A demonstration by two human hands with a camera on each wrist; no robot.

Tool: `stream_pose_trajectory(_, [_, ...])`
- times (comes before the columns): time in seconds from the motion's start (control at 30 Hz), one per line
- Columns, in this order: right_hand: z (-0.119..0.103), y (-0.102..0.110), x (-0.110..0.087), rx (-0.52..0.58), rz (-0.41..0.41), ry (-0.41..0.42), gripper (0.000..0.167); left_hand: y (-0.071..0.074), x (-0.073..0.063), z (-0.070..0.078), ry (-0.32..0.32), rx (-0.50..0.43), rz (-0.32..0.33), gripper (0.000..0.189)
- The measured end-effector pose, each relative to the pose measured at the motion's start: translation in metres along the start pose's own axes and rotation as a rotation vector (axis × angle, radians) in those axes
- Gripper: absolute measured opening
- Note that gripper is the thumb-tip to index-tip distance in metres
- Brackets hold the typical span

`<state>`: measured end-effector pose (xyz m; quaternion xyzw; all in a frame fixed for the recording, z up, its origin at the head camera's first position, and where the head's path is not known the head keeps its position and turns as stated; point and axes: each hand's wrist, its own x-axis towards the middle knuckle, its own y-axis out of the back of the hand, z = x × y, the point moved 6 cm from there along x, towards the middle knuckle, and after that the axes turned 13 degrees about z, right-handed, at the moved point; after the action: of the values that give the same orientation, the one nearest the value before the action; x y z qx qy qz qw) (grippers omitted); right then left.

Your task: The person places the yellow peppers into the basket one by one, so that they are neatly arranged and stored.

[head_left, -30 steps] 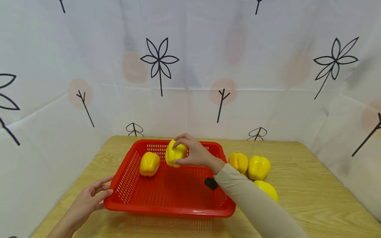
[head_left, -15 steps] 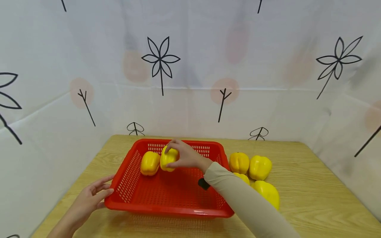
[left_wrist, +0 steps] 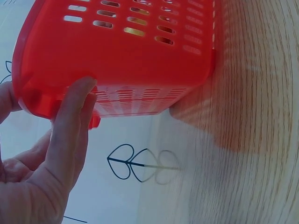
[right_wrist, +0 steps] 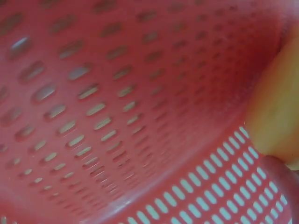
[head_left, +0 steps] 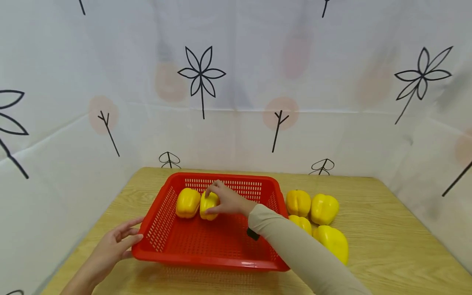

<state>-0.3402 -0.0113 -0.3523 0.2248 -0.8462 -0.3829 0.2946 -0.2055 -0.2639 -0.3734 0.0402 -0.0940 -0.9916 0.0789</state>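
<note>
My right hand point(head_left: 229, 200) grips a yellow bell pepper point(head_left: 208, 207) low inside the red plastic basket point(head_left: 221, 262), thumb on the near side and fingers over its top. Just left of it in the basket lies another yellow bell pepper point(head_left: 188, 203). In the right wrist view the gripped bell pepper point(right_wrist: 275, 107) shows at the right edge, with a fingertip beneath it. At the basket's left near corner my left hand point(head_left: 110, 250) holds the rim. The left wrist view has the fingers point(left_wrist: 70, 126) against the basket's outer wall point(left_wrist: 117, 60) under the rim, thumb on the other side.
Several yellow bell peppers point(head_left: 324, 209) stand on the wooden table point(head_left: 391, 246) right of the basket, one partly behind the right sleeve point(head_left: 295, 246). A white patterned cloth point(head_left: 236, 135) rises behind and at both sides of the table. A dark object point(head_left: 253, 234) shows under the right wrist.
My right hand has moved left and down with its bell pepper, bringing it beside the one in the basket. The left hand stays at the basket's rim.
</note>
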Motion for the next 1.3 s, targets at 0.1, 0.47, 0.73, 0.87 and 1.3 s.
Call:
stream_pose_trajectory(0.1, [0.001, -0.007, 0.0, -0.009, -0.027, -0.002, 0.041, 0.0, 0.0, 0.0, 0.006, 0.002, 0.003, 0.061])
stream_pose_trajectory(0.47, [-0.003, -0.006, 0.002, -0.076, -0.058, -0.033, 0.045, 0.0, -0.001, 0.0, 0.02, 0.001, 0.005, 0.062])
stream_pose_trajectory(0.73, [-0.002, 0.019, 0.001, -0.022, 0.0, -0.072, 0.042, 0.0, -0.001, 0.0, 0.034, 0.004, -0.004, 0.063])
stream_pose_trajectory(0.87, [-0.003, 0.031, 0.001, -0.003, 0.052, -0.074, 0.04, 0.0, -0.001, -0.001, 0.051, 0.017, 0.006, 0.063])
stream_pose_trajectory(1.3, [-0.025, 0.064, -0.013, 0.135, 0.21, 0.035, 0.034, 0.001, 0.001, -0.002, 0.059, 0.02, 0.007, 0.066])
